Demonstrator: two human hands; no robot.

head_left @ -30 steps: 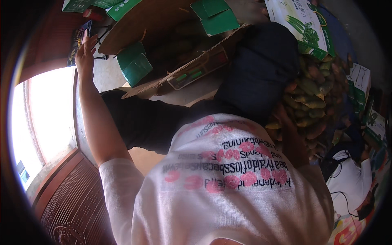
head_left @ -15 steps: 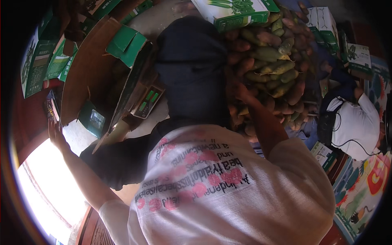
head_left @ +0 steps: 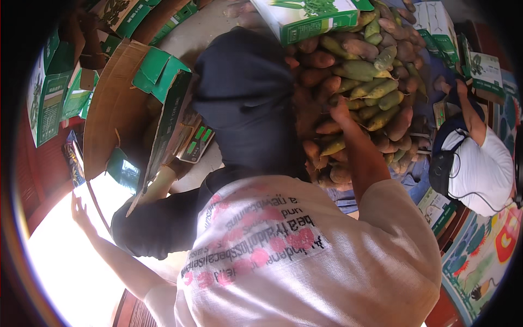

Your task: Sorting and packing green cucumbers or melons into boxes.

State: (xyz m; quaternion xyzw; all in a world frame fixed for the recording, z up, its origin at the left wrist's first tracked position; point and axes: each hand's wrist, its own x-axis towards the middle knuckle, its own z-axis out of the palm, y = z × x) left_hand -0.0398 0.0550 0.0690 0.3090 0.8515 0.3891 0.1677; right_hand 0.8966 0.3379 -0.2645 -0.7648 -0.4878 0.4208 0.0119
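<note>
My right hand (head_left: 340, 109) reaches into a heap of green radishes (head_left: 376, 114) and reddish-brown roots (head_left: 327, 87). Its fingers are curled in, touching the lower end of one reddish root; whatever they may hold is hidden. On the far left my left hand (head_left: 81, 211) hangs with fingers apart and nothing in them. It is nearest to the rim of a large open cardboard box (head_left: 111, 109) with a green flap (head_left: 158, 73). One dark-trousered leg (head_left: 245, 103) of mine stretches forward between the box and the heap.
A weighing scale (head_left: 196, 143) with lit green displays stands beside the open box. A white-and-green carton (head_left: 310, 22) lies at the heap's far edge. More cartons (head_left: 436, 27) stand far right. Near them another person in a white shirt (head_left: 482, 169) bends forward.
My right hand has moved up and right over the heap, out of the shadow. My left hand has drawn down, away from the dark packet beside the box, and its fingers have spread.
</note>
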